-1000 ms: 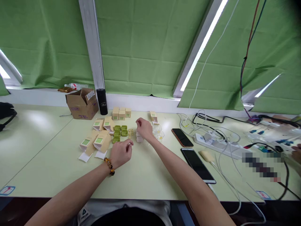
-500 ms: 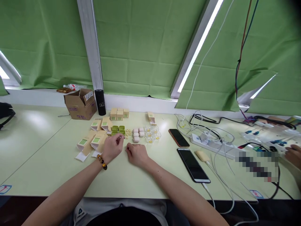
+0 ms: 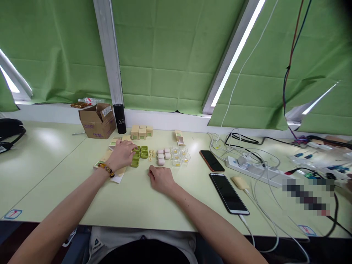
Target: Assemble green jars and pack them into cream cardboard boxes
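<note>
My left hand [image 3: 122,154], with a beaded bracelet [image 3: 106,169] at the wrist, reaches over the small printed cardboard cartons and partly hides them. Its fingers are apart, and their tips are at the left edge of several small green square cups [image 3: 144,154]. Whether they touch a cup I cannot tell. My right hand [image 3: 161,179] rests on the table with its fingers curled in and nothing visible in them. Beyond it are several pale pink rounded pieces [image 3: 161,161], tiny yellowish pieces [image 3: 150,155] and clear cups [image 3: 176,160] with yellow bits inside.
Small closed cartons [image 3: 135,132] stand at the back, left of an opened carton [image 3: 179,138]. Farther left are a cardboard box [image 3: 99,123] and a black bottle [image 3: 120,118]. To the right lie two phones [image 3: 228,193], a power strip [image 3: 255,171] and tangled cables.
My left hand has moved left and away from my right hand, over the cartons, uncovering the nearest green cups. My right hand stays put. The view has shifted slightly.
</note>
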The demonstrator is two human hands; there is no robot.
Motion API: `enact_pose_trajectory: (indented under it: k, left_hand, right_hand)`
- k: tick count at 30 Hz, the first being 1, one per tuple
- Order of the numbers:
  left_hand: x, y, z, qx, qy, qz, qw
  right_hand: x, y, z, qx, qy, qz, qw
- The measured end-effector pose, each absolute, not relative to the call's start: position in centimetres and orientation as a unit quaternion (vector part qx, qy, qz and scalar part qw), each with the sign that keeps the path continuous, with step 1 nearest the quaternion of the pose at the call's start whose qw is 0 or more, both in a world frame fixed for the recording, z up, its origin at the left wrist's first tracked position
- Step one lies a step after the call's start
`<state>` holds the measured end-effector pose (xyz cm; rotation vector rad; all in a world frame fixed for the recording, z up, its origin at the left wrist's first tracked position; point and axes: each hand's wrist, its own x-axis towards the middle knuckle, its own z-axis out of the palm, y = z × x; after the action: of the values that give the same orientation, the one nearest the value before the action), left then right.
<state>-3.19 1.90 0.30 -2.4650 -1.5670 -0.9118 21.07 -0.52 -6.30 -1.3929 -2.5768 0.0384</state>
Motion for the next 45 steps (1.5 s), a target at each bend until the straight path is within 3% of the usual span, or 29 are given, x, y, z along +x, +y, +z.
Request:
enact_pose_trajectory:
  k: [10, 14, 22, 29, 36, 41, 45]
  left_hand:
    - [-4.3, 0.0, -1.2, -0.843, -0.53, -0.058, 0.063]
    - [-3.5, -0.2, -2.2, -0.838, -0.538, -0.017, 0.091]
    - [-2.9, -0.7, -2.8, -0.869, -0.461, -0.156, 0.089]
    - [-1.8, -1.4, -2.5, -0.899, -0.367, -0.212, 0.114]
    - [-1.4, -2.2, -2.4, -0.889, -0.328, -0.269, 0.17]
    - [-1.4, -2.6, -2.8, -0.872, -0.322, -0.311, 0.196]
    - [-1.1, -2.5, -3.1, -0.845, -0.324, -0.364, 0.22]
  right_hand:
    - [21.0, -0.5, -6.1, -0.474, -0.876, 0.014, 0.09]
    - [21.0, -0.4, -6.1, -0.474, -0.876, 0.015, 0.087]
    - [21.4, 0.0, -6.5, -0.473, -0.871, 0.023, 0.128]
    - [22.1, 0.5, -7.1, -0.418, -0.852, 0.034, 0.313]
    - [23.1, 0.5, -7.2, -0.331, -0.845, 0.043, 0.418]
    - [22.8, -0.5, -6.6, -0.324, -0.8, 0.149, 0.483]
    - [21.7, -1.4, -6.1, -0.323, -0.684, 0.36, 0.546]
